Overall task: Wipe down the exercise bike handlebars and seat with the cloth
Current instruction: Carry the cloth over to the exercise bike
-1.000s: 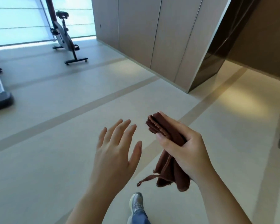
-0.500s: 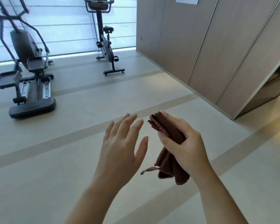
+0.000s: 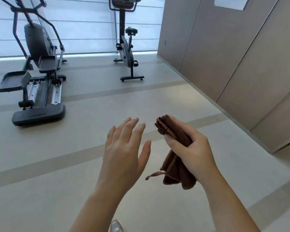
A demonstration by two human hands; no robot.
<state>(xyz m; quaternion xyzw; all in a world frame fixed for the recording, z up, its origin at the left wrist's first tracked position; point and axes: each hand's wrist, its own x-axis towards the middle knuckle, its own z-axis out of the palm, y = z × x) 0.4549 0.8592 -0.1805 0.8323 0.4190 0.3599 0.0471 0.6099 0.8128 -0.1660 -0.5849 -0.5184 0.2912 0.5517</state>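
While the right hand (image 3: 189,151) is clamped on a folded brown cloth (image 3: 176,158), thumb across the front and fingers wrapped behind, the left hand (image 3: 124,151) sits just beside it at centre frame, palm down, holding nothing; left fingers (image 3: 132,128) are straight and slightly spread, thumb out to the side, not touching the cloth; cloth sits lower centre-right of the frame, its folded top edge poking up above the right thumb, its lower end hanging below the hand, with a thin loop or strap (image 3: 155,174) dangling off toward the left; both forearms bare, coming up from the bottom edge; tip of a shoe (image 3: 116,226) at the bottom centre, between the arms.

Exercise bike (image 3: 126,46) stands upright at upper centre of the frame, well apart from the hands; black seat (image 3: 131,30) on its post, handlebars (image 3: 125,3) at the very top edge, partly cut off; its base bar rests on the floor; a larger black elliptical machine (image 3: 35,67) fills the upper left, with foot plates and silver rails; both machines stand before a bright window with blinds (image 3: 84,27) along the top; beige wall panels (image 3: 233,56) run down the right side of the frame, a pale sign (image 3: 230,2) on one at the top right; floor (image 3: 74,164) is light tile with darker bands crossing diagonally.
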